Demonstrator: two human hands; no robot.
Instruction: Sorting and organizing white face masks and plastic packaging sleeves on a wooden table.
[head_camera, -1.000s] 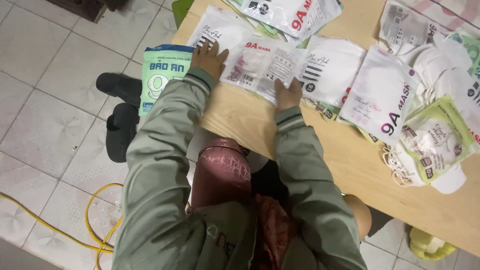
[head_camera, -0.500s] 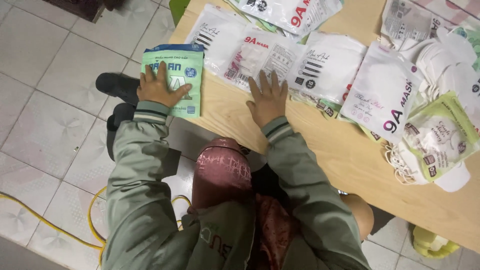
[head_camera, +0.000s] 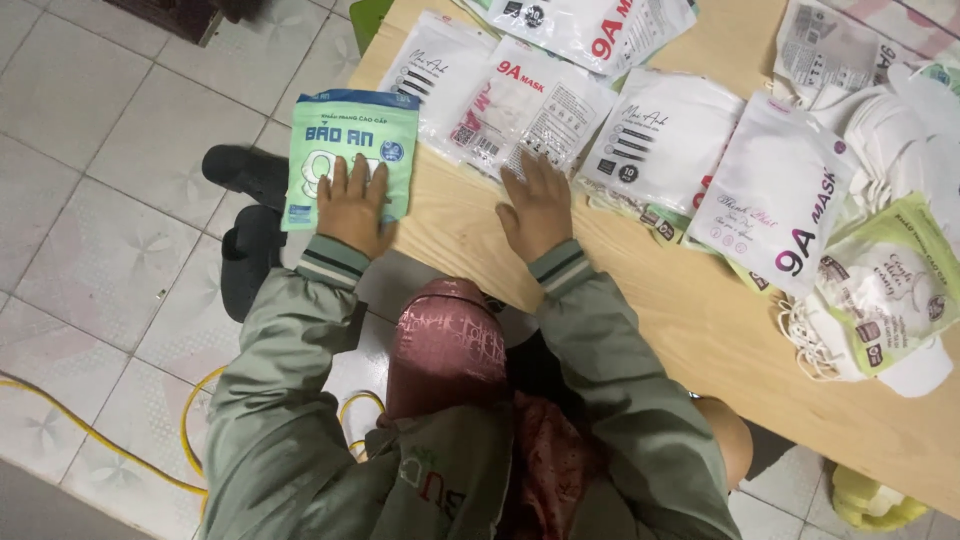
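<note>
My left hand (head_camera: 355, 205) lies flat on a green and blue packet of masks (head_camera: 345, 145) at the left end of the wooden table (head_camera: 640, 330). The packet hangs partly over the table's edge. My right hand (head_camera: 538, 205) rests palm down on the bare wood, its fingertips touching a white mask packet with red print (head_camera: 530, 105). Neither hand grips anything. More white mask packets (head_camera: 665, 140) lie in a row beyond my hands.
A large white packet (head_camera: 775, 205) and a pale green one (head_camera: 890, 290) lie at the right over loose white masks (head_camera: 850, 340). Dark shoes (head_camera: 245, 215) stand on the tiled floor at the left. A yellow cable (head_camera: 190, 440) runs across the floor.
My left hand has moved left from the white packets onto the green packet and slid it a little further onto the table. My right hand has drawn back slightly toward me.
</note>
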